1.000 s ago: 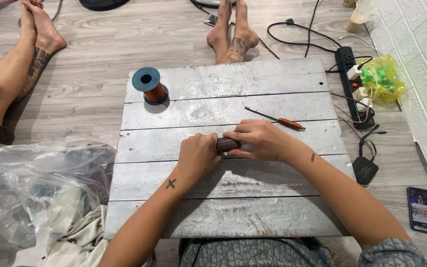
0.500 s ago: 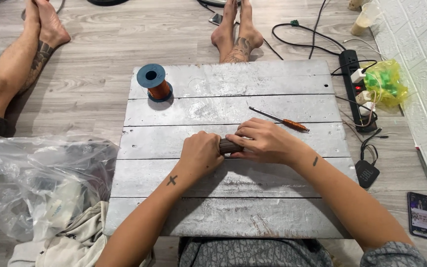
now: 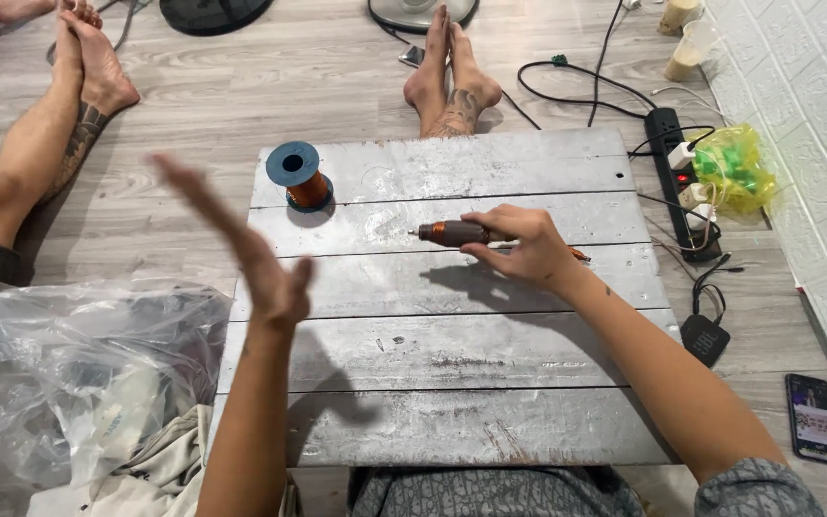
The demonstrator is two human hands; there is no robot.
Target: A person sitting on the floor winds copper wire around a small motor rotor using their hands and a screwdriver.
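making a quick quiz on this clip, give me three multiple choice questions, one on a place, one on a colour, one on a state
1. Where does the spool of copper wire stand?
A. on the far left of the grey plank board
B. on the floor by the phone
C. inside the plastic bag

2. What colour is the spool's top flange?
A. red
B. blue
C. yellow

3. What is the left hand doing?
A. gripping the winding
B. pressing flat on the board
C. raised in the air, open and holding nothing

Answers:
1 A, it stands on the board's far plank, left side.
2 B, the flange is blue above copper wire.
3 C, only the right hand holds the small copper-wound cylinder.
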